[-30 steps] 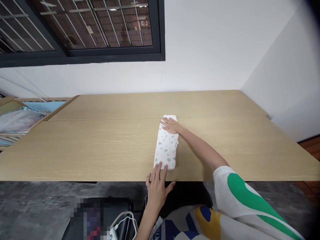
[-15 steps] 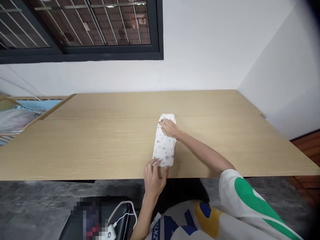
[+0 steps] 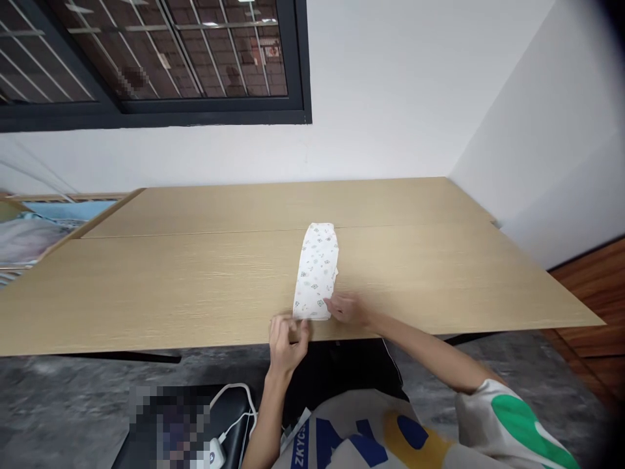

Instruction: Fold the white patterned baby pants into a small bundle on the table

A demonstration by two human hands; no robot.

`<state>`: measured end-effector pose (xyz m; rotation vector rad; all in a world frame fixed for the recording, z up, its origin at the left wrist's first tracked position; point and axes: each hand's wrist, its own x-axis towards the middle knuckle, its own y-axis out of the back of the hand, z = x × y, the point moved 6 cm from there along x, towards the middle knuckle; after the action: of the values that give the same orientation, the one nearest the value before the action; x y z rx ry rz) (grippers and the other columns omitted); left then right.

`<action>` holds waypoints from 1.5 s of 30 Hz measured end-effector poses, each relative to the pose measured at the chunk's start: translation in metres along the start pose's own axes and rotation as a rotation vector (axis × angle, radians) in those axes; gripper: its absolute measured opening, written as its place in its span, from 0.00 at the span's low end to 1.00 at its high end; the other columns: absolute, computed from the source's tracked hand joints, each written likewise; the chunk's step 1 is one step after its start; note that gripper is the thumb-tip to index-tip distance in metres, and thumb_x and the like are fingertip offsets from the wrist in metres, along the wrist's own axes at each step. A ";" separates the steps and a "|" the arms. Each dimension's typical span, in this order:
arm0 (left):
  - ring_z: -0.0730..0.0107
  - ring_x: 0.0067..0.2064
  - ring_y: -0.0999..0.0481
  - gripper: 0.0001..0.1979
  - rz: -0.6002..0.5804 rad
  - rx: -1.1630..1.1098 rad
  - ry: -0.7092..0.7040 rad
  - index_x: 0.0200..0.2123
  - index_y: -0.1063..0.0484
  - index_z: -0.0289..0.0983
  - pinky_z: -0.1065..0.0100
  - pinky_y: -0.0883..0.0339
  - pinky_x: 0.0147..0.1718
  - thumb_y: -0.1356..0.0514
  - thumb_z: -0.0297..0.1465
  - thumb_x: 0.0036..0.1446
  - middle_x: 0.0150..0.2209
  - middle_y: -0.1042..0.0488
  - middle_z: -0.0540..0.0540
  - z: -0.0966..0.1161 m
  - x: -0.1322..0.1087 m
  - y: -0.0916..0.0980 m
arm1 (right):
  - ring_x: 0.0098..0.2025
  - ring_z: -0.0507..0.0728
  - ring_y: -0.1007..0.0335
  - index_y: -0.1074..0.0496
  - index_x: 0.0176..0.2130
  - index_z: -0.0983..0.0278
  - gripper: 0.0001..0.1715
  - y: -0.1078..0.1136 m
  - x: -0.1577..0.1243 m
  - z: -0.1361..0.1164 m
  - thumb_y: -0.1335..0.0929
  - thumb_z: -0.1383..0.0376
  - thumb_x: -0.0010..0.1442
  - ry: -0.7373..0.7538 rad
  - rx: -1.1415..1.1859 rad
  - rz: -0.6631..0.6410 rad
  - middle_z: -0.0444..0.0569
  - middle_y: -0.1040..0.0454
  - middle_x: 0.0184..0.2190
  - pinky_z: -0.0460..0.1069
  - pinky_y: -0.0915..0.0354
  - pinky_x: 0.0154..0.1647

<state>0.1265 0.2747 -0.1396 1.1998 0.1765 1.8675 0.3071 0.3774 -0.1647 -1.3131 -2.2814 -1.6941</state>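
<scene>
A folded white cloth (image 3: 316, 270) with a small blue-green print lies lengthwise on the light wooden table (image 3: 170, 293). My left hand (image 3: 288, 342) is bunched at the cloth's near left corner, by the table's front edge. My right hand (image 3: 346, 309) lies with its fingers on the near right corner. The fingers hide a little of that corner. I cannot tell whether either hand grips the fabric.
The tabletop has a seam across it, just past the cloth's far end. Below the front edge are a black seat with a white cable (image 3: 229, 410) and a pixelated patch. A barred window (image 3: 161, 52) and white walls stand beyond; bedding (image 3: 29, 238) lies at left.
My right hand has moved from the cloth's far end to its near right corner. My left hand has shifted slightly left along the near edge. The whole view has tilted slightly.
</scene>
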 end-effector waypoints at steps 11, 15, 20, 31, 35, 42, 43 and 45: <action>0.49 0.61 0.25 0.20 -0.399 0.095 -0.240 0.58 0.27 0.40 0.48 0.30 0.56 0.37 0.40 0.66 0.60 0.24 0.39 -0.003 -0.015 -0.016 | 0.73 0.66 0.47 0.47 0.73 0.68 0.43 0.014 -0.045 -0.040 0.33 0.51 0.70 0.109 -0.064 -0.202 0.63 0.40 0.70 0.64 0.44 0.71; 0.53 0.53 0.21 0.15 -0.453 0.015 -0.289 0.53 0.23 0.42 0.51 0.27 0.51 0.35 0.36 0.64 0.53 0.19 0.42 0.006 -0.017 -0.012 | 0.71 0.65 0.42 0.39 0.69 0.65 0.32 0.012 -0.067 -0.045 0.34 0.58 0.71 0.086 -0.109 -0.146 0.60 0.34 0.67 0.63 0.41 0.69; 0.61 0.44 0.20 0.16 -0.527 -0.117 -0.269 0.51 0.23 0.43 0.57 0.25 0.46 0.42 0.23 0.65 0.43 0.17 0.46 0.031 -0.021 -0.008 | 0.55 0.63 0.27 0.27 0.52 0.63 0.16 0.023 -0.088 -0.062 0.38 0.73 0.70 0.054 -0.174 -0.044 0.56 0.22 0.50 0.60 0.31 0.57; 0.64 0.46 0.22 0.14 -0.247 -0.501 -0.122 0.50 0.23 0.43 0.62 0.26 0.46 0.37 0.24 0.63 0.43 0.21 0.45 0.077 -0.003 0.029 | 0.38 0.59 0.26 0.27 0.51 0.61 0.11 0.103 -0.080 -0.096 0.37 0.63 0.74 -0.013 0.003 -0.035 0.50 0.22 0.36 0.54 0.30 0.43; 0.60 0.52 0.24 0.14 -0.082 -0.453 0.029 0.52 0.26 0.43 0.61 0.28 0.47 0.35 0.32 0.64 0.50 0.25 0.42 0.055 0.008 0.028 | 0.42 0.59 0.25 0.27 0.51 0.61 0.12 0.127 -0.041 -0.079 0.37 0.62 0.74 -0.033 0.055 0.068 0.52 0.21 0.41 0.54 0.30 0.44; 0.52 0.60 0.29 0.26 -0.193 -0.268 0.004 0.65 0.37 0.41 0.52 0.28 0.54 0.43 0.45 0.69 0.59 0.30 0.36 0.037 0.004 -0.005 | 0.48 0.60 0.28 0.25 0.48 0.62 0.10 0.114 0.043 -0.007 0.35 0.62 0.73 -0.104 0.109 0.122 0.52 0.26 0.44 0.55 0.31 0.53; 0.52 0.62 0.30 0.25 -0.213 -0.215 -0.008 0.65 0.38 0.41 0.50 0.30 0.57 0.46 0.44 0.70 0.61 0.31 0.35 0.039 0.000 -0.012 | 0.49 0.60 0.29 0.24 0.48 0.62 0.10 0.106 0.051 0.007 0.34 0.62 0.72 -0.126 0.105 0.125 0.52 0.27 0.44 0.55 0.32 0.54; 0.51 0.64 0.31 0.26 -0.264 -0.086 -0.025 0.67 0.40 0.40 0.46 0.33 0.61 0.47 0.41 0.71 0.64 0.32 0.35 0.043 -0.008 -0.029 | 0.50 0.59 0.30 0.23 0.48 0.63 0.10 0.088 0.063 0.036 0.34 0.64 0.71 -0.179 0.097 0.118 0.52 0.28 0.44 0.55 0.33 0.56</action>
<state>0.1790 0.2725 -0.1381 1.0849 0.2263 1.6140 0.3369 0.4498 -0.0815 -1.6024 -2.2904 -1.4654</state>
